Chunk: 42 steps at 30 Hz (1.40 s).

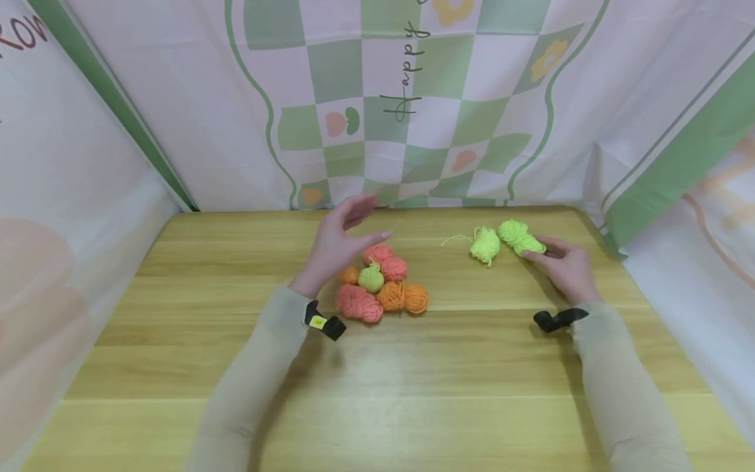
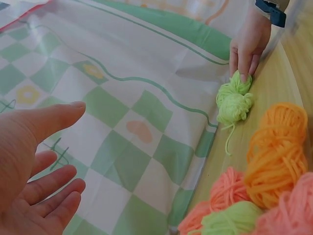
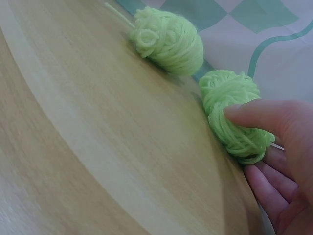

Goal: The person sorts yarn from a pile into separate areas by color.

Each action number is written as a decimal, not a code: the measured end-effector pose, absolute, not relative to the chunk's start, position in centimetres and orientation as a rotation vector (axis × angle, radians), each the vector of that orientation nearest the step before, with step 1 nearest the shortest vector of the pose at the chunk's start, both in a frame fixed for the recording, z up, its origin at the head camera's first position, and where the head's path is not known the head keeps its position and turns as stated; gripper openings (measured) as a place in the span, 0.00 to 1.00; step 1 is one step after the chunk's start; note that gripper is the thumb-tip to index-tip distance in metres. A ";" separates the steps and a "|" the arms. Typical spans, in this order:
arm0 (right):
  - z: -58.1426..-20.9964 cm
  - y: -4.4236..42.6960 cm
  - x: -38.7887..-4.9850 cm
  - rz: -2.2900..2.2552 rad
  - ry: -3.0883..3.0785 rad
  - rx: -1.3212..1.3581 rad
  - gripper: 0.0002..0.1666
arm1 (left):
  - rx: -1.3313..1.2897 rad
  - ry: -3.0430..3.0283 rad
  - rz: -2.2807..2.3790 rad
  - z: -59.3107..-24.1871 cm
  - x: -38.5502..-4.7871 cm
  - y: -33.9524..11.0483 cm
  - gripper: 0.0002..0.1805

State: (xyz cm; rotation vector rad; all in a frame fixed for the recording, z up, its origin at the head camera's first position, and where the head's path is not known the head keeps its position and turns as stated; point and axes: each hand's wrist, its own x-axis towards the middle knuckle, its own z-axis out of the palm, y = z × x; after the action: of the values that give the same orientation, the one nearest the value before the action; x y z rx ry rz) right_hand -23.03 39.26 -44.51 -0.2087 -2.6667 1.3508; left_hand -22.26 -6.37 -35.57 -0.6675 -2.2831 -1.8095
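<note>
My right hand (image 1: 563, 265) grips a bright yellow-green yarn skein (image 3: 234, 117) at the table's right rear, thumb on one side and fingers on the other. Beside that skein lies a second yellow-green yarn ball (image 1: 485, 246), its loose tail trailing left. My left hand (image 1: 342, 239) hovers with spread fingers over the back of a yarn cluster and holds nothing. In that cluster are coral skeins (image 1: 360, 303), orange skeins (image 1: 404, 297) and a small green ball (image 1: 371, 278). From the left wrist, the green ball (image 2: 232, 219) shows between coral and orange yarn.
The wooden table (image 1: 436, 393) ends at a hanging checkered cloth (image 1: 383, 98) along its back edge. White and green cloth (image 1: 666, 210) also hangs at the right side, near my right hand. Each wrist wears a small black camera (image 1: 559, 320).
</note>
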 end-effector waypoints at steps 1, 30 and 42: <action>-44.5 39.3 -23.0 1.352 -2.663 -0.206 0.44 | -0.665 -2.290 -1.811 -35.7 -22.2 -6.5 0.36; -44.6 39.3 -23.1 1.333 -2.682 -0.209 0.44 | -0.633 -2.666 -1.697 -40.8 -20.1 -8.8 0.38; -44.7 39.4 -23.2 1.350 -2.676 -0.222 0.45 | -0.667 -2.722 -1.631 -42.0 -20.1 -8.9 0.36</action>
State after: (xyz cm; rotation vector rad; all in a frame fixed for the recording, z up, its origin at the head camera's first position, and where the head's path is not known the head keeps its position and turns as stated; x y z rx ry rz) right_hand -23.16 39.37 -44.69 -0.2220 -2.6764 1.3502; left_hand -20.14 -8.92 -41.97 -0.6670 -2.7216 -1.6314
